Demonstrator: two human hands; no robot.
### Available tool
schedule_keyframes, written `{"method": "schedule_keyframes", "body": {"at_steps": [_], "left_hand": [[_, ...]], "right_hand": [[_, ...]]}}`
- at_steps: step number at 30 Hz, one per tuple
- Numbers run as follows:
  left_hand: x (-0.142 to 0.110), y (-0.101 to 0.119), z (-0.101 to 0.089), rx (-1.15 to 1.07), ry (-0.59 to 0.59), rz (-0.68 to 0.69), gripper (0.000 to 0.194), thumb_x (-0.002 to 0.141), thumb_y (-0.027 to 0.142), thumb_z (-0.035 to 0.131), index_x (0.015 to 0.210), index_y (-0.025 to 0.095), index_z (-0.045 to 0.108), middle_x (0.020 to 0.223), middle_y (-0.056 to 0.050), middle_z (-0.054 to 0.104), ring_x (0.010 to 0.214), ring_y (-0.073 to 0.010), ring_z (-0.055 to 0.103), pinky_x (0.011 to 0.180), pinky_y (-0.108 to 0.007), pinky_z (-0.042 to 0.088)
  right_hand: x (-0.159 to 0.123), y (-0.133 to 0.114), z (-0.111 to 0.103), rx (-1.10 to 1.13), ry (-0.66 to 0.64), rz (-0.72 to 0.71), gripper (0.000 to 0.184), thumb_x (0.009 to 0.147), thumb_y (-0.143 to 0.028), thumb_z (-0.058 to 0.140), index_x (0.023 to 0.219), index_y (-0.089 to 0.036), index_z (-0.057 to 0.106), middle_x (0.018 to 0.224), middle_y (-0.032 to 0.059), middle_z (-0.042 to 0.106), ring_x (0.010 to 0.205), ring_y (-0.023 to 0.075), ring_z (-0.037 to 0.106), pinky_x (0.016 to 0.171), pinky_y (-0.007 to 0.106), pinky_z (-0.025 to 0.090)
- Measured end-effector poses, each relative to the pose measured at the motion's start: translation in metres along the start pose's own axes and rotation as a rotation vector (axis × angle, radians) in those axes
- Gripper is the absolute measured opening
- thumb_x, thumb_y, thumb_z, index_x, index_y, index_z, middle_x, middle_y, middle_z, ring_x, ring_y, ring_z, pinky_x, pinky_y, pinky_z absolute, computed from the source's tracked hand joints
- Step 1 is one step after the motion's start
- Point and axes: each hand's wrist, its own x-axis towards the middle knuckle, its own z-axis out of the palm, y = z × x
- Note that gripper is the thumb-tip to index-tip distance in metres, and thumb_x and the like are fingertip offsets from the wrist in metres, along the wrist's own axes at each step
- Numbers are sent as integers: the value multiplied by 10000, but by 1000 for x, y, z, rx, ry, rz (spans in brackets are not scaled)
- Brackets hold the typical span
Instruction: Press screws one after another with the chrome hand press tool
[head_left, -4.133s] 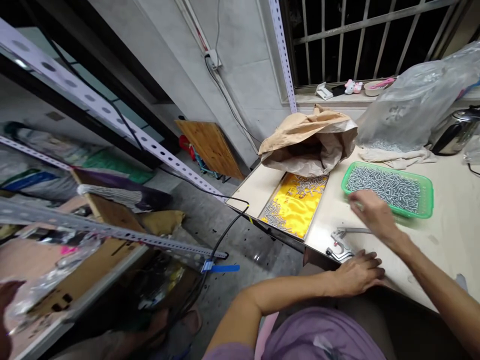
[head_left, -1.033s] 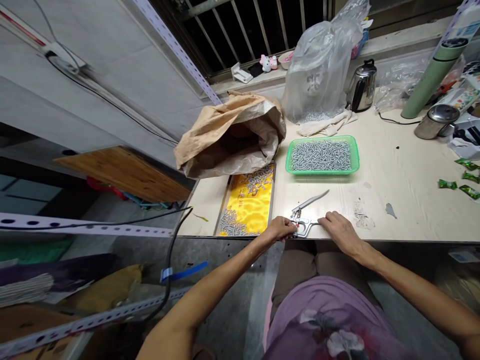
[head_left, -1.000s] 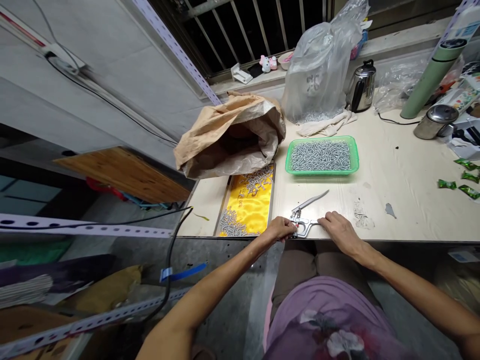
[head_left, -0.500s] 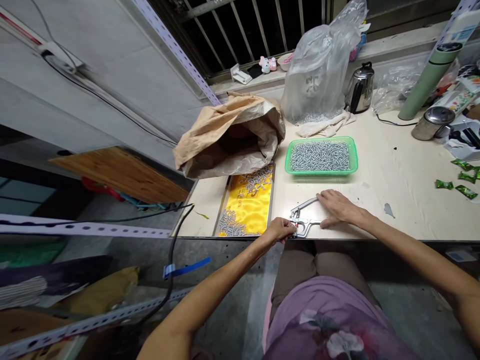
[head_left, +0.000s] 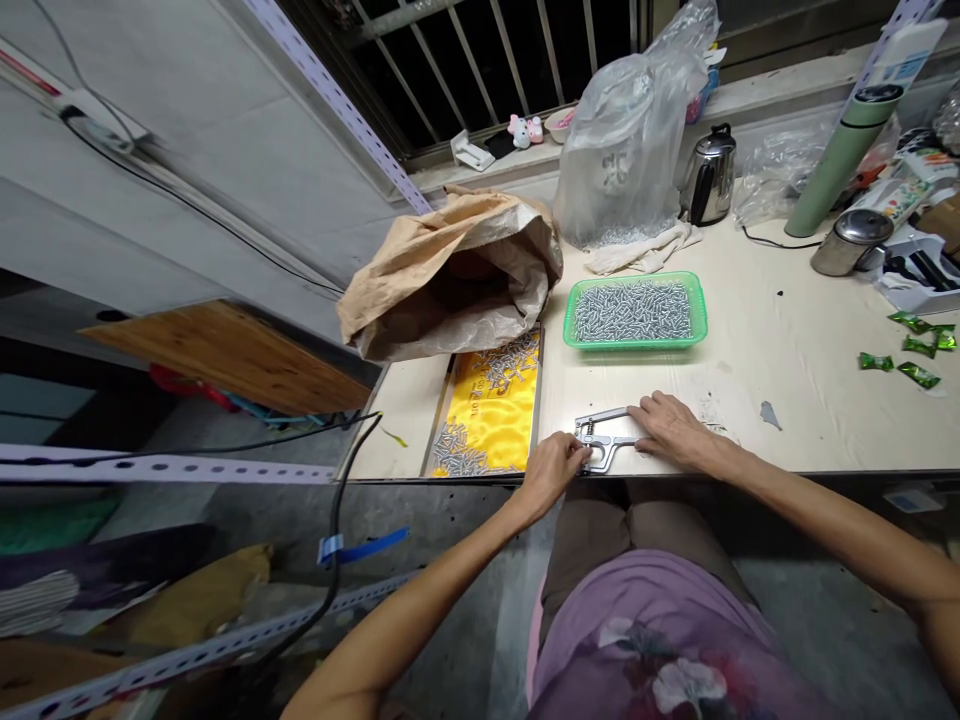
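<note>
A silver hand plier (head_left: 606, 440) with a coil spring between its two handles lies near the table's front edge. My right hand (head_left: 667, 428) is closed around the ends of both handles, thumb on the lower one. At the plier's jaw end, my left hand (head_left: 556, 464) has thumb and fingers pinched together. What those fingers hold is too small and hidden to make out. Just left of this hand is a shallow tray with a yellow lining (head_left: 495, 412), and small silver pin-like pieces (head_left: 459, 452) are heaped in two of its corners.
A green plastic basket (head_left: 702, 312) full of similar metal pieces stands beyond my hands. Behind the tray lies an open brown paper sack (head_left: 420, 265). A clear plastic bag (head_left: 611, 180), steel kettle (head_left: 711, 180), green flask (head_left: 844, 165) and green-wrapped candies (head_left: 919, 375) sit farther back and right.
My right hand has squeezed the plier's handles closer together, the upper one now lying flatter. My left hand stays at the jaw end. The whole view has shifted slightly.
</note>
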Motion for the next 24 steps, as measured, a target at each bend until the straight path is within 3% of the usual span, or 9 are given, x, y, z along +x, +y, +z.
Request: {"method": "schedule_keyframes", "body": {"at_steps": [1, 3, 7, 10, 14, 19, 24], "left_hand": [[0, 4, 3, 68, 71, 118, 164, 826, 300, 614, 889, 153, 652, 882, -73, 670, 878, -213, 635, 764, -324, 505], [6, 11, 11, 159, 131, 349, 322, 802, 280, 656, 1096, 163, 601, 1132, -117, 632, 1081, -250, 574, 905, -379, 476], [29, 21, 27, 235, 112, 611, 616, 781, 282, 687, 1323, 169, 417, 1356, -149, 496, 1235, -279, 470, 1030, -439, 400], [43, 21, 29, 282, 44, 640, 670, 791, 305, 678, 1362, 166, 355, 1309, -142, 523, 1146, -273, 518, 979, -434, 433], [51, 26, 23, 356, -26, 613, 722, 755, 393, 714, 1342, 138, 382, 1209, -139, 558, 1056, -282, 528, 899, -424, 460], [55, 37, 20, 341, -91, 705, 441, 820, 409, 646, 1175, 175, 530, 1091, -89, 579, 1015, -243, 505, 886, -377, 445], [54, 38, 21, 297, -146, 751, 229, 875, 355, 581, 1002, 167, 608, 953, -70, 592, 947, -217, 512, 836, -337, 444]], "right_hand": [[-1, 0, 0, 9, 13, -2, 313, 821, -291, 662, 1076, -135, 569, 1028, 122, 612, 923, 249, 522, 786, 346, 413], [-1, 0, 3, 35, 41, 6, 357, 809, -290, 675, 1110, -140, 555, 1031, 119, 614, 943, 254, 522, 808, 356, 422], [-5, 7, 12, 108, 69, 9, 568, 746, -316, 733, 1221, -125, 488, 1099, 133, 591, 1007, 269, 512, 861, 389, 438], [-9, 12, 14, 123, 63, 17, 716, 685, -336, 780, 1275, -112, 441, 1158, 149, 556, 1033, 280, 503, 876, 404, 444], [-13, 12, 11, 109, 18, 60, 513, 716, -313, 756, 1138, -124, 533, 1061, 128, 569, 1002, 268, 505, 834, 371, 455], [-14, 4, 8, 103, 20, 84, 306, 768, -243, 709, 1027, -140, 583, 970, 95, 579, 963, 241, 518, 837, 343, 445], [-19, 0, 19, 123, 44, 98, 101, 841, -202, 624, 930, -154, 626, 906, 85, 593, 920, 218, 536, 804, 312, 425]]}}
